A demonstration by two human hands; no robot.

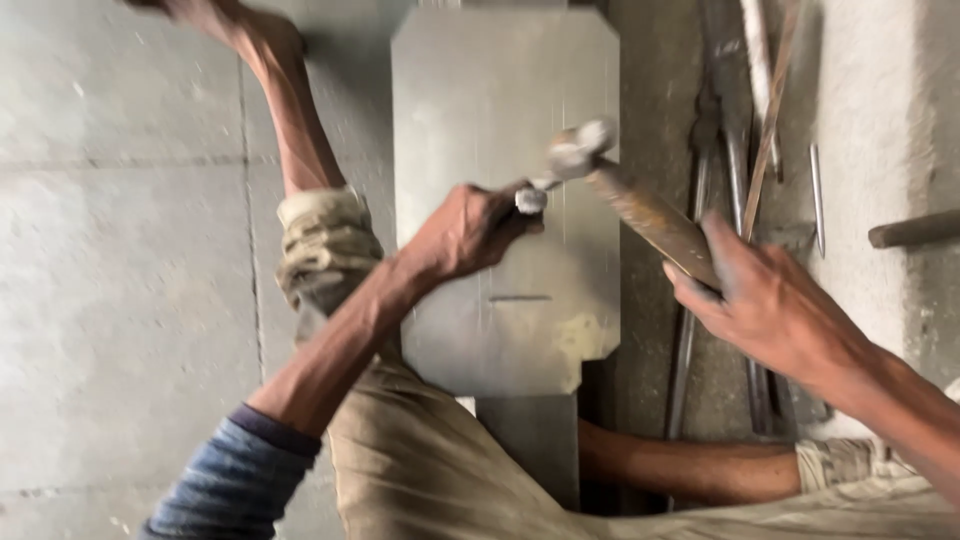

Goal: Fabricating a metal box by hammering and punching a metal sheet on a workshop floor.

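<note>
Grey concrete floor [120, 300] lying under flat grey steel plate with clipped corners [505, 190]. Left hand [465, 232] clenching short steel chisel [530, 199], tip over plate centre. Right hand [765, 300] gripping rusty brown hammer handle [650, 215], blurred head [580, 150] hovering just above chisel. Judgement: keeping chisel steady and blow square is mattering most. Left forearm crossing knee; right wrist cocked. Long dark tongs [725, 150] lying beside.

Open concrete floor [120, 250] spreads wide to the left, with nothing in the way there. The grey stone slab [500, 90] is bare at its upper half. On the right, long metal tongs [715, 130], thin rods [815, 195] and a wooden handle [915, 228] crowd the ground. 2 bare legs bracket the slab, closing off its lower edge.
</note>
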